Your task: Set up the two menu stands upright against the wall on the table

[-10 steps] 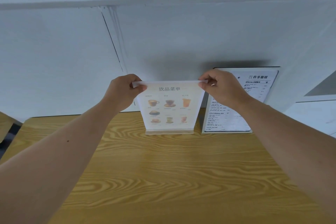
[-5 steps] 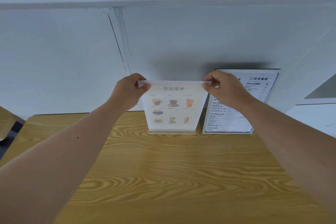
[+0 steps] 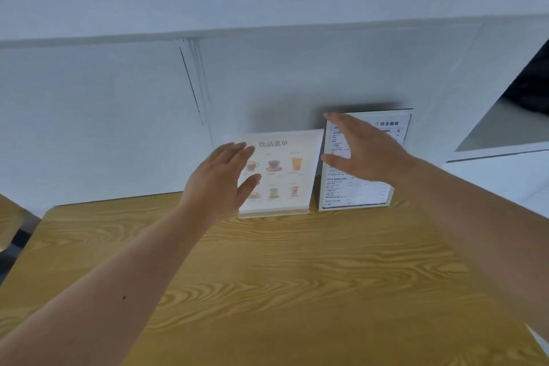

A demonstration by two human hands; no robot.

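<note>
A drinks menu stand (image 3: 285, 175) with pictures of cups stands upright on a pale wooden base at the back of the wooden table (image 3: 267, 276), against the white wall. Right beside it a black-and-white text menu stand (image 3: 371, 187) also stands upright against the wall. My left hand (image 3: 222, 181) hovers open in front of the drinks menu's left side, fingers spread, holding nothing. My right hand (image 3: 362, 151) is open too, in front of the text menu's upper left, covering part of it.
The white wall (image 3: 118, 128) runs along the table's back edge, with a dark crack line left of the stands. A white ledge and a dark opening (image 3: 523, 92) lie at the far right. A chair part (image 3: 12, 226) shows at the left edge.
Both hands have let go of the drinks menu's top corners and drawn back with fingers spread. The drinks menu stays standing against the wall. The camera view has shifted slightly.
</note>
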